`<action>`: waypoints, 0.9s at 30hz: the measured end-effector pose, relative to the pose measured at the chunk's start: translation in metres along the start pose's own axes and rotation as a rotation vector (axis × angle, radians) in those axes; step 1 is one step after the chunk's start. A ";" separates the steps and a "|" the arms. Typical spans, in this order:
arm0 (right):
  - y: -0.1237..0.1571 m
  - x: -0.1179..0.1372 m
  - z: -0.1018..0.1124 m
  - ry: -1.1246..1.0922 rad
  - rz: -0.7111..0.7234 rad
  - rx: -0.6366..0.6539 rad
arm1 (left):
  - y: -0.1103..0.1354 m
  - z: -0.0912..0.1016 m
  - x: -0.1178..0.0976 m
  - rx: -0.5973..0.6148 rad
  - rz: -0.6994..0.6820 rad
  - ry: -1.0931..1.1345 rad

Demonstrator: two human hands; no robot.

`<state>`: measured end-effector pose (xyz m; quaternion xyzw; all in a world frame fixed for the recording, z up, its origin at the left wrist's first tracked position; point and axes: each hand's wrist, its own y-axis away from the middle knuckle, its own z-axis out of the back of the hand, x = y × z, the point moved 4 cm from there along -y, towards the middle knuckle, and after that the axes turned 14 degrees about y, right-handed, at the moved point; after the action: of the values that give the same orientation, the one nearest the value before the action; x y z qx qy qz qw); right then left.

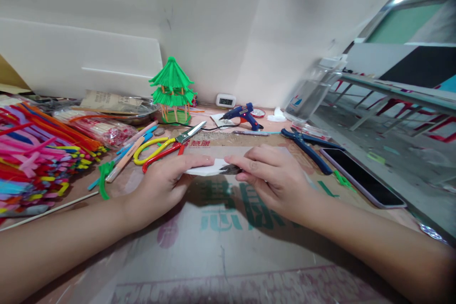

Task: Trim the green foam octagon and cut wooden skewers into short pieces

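My left hand rests on the cardboard sheet, its fingers pressed onto a small flat white piece. My right hand meets it from the right, fingers closed around a small dark tool whose tip touches the white piece. Both forearms lie across the cardboard toward me. What the dark tool is stays partly hidden under my fingers.
Scissors with yellow and red handles, blue pliers, a blue glue gun, a phone, a green pagoda model, a heap of coloured pipe cleaners and a small clock surround the cardboard.
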<state>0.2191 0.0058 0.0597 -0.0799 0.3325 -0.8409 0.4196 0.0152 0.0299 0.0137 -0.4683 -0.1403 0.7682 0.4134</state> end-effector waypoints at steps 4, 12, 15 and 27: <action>0.001 0.000 -0.001 -0.017 0.006 -0.002 | 0.000 0.000 0.000 0.017 0.004 0.003; -0.001 0.001 0.002 -0.012 -0.025 0.001 | -0.001 -0.001 0.001 0.013 0.024 0.004; -0.001 0.001 0.001 -0.004 -0.016 0.018 | -0.001 -0.002 0.000 0.016 0.016 0.003; 0.000 0.002 -0.002 -0.005 0.020 0.011 | 0.000 -0.003 -0.001 0.029 -0.022 -0.006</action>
<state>0.2166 0.0052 0.0579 -0.0762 0.3275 -0.8383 0.4292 0.0180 0.0292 0.0128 -0.4583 -0.1354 0.7670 0.4282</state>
